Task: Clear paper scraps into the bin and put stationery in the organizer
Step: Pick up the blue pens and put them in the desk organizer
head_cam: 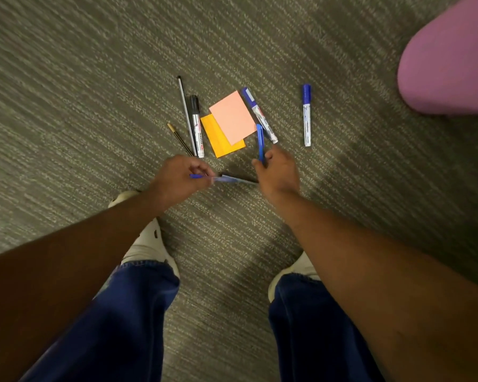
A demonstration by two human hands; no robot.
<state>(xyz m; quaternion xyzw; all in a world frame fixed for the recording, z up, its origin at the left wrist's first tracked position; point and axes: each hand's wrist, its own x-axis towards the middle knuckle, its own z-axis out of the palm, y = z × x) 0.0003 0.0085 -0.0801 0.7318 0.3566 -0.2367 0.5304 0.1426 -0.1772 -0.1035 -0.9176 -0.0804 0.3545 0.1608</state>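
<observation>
Stationery lies scattered on a carpeted floor in front of my feet. My left hand (178, 176) is closed around a clear pen with a blue cap (229, 180), lifted just off the carpet. A blue pen (260, 142) is gripped upright by my right hand (278, 172). Beyond the hands, a pink paper (232, 117) overlaps an orange paper (218, 140). A blue marker (260, 115) rests along the pink paper's right edge. Left of the papers are a black marker (197, 125), a thin grey pen (186, 111) and a gold-and-black pencil (178, 137). Another blue marker (307, 115) sits apart at the right.
A rounded pink object (450, 62) fills the upper right corner. My two white shoes (146, 244) and blue trouser legs stand close below the hands. Grey-green striped carpet (66, 92) surrounds everything. No bin or organizer is in view.
</observation>
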